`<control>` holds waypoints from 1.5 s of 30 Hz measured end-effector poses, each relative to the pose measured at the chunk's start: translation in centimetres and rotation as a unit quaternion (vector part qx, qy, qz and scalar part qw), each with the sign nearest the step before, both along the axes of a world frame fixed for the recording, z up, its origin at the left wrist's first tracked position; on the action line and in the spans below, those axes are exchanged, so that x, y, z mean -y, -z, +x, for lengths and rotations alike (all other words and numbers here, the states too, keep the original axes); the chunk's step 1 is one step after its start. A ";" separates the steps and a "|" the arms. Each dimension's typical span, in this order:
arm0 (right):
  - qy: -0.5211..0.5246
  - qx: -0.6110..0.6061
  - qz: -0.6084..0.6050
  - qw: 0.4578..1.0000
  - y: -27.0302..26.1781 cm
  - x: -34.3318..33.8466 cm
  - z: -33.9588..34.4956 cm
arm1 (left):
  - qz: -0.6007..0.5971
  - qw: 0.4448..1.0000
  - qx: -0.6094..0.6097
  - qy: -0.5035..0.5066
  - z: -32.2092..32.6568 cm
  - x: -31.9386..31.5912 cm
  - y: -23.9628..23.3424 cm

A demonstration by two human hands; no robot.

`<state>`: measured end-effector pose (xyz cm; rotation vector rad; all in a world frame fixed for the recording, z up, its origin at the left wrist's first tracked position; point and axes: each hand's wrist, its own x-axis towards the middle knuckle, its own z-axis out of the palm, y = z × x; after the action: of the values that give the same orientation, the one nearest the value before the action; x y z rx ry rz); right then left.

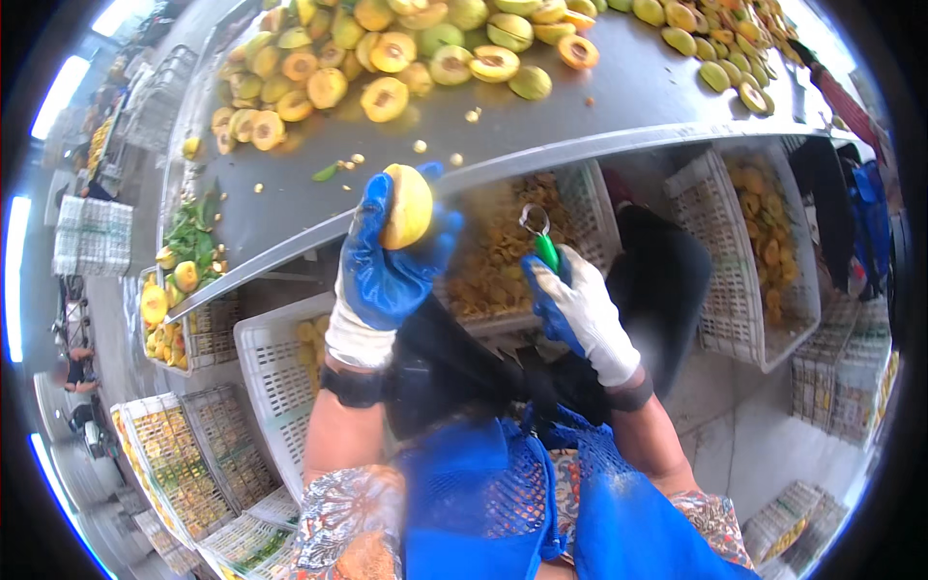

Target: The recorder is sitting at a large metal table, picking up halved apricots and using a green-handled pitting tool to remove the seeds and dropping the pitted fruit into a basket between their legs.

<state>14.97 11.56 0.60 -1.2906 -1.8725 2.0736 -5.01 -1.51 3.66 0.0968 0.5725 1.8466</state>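
My left hand (pixel 395 254), in a blue-coated white glove, holds a yellow peach half (pixel 408 206) upright between thumb and fingers, near the front edge of the metal table (pixel 290 188). The fruit's rounded skin side faces the camera's right; its cut face is hidden. In my right hand (pixel 576 308), gloved alike, is a pitting tool with a green handle (pixel 547 252) and a metal loop (pixel 534 219) that points away from me. The loop is apart from the fruit. Below both hands stands a crate (pixel 602 210) of brown pits and scraps (pixel 500 261).
Halved peaches (pixel 384 99) lie heaped across the table; more fruit (pixel 732 51) is piled at the far right. Leaves (pixel 192 235) lie at the table's left end. White crates (pixel 279 362) flank my legs. Another person's sleeve (pixel 844 105) shows at the right.
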 end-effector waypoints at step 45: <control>-0.139 -0.092 -0.376 0.912 1.7 4.5 0.3 | -0.191 0.976 -0.099 -0.021 6.0 -0.6 8.5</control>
<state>15.31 7.03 -1.14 -0.8730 -1.2559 3.1205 1.04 -0.89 -4.83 0.0110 1.0654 1.7469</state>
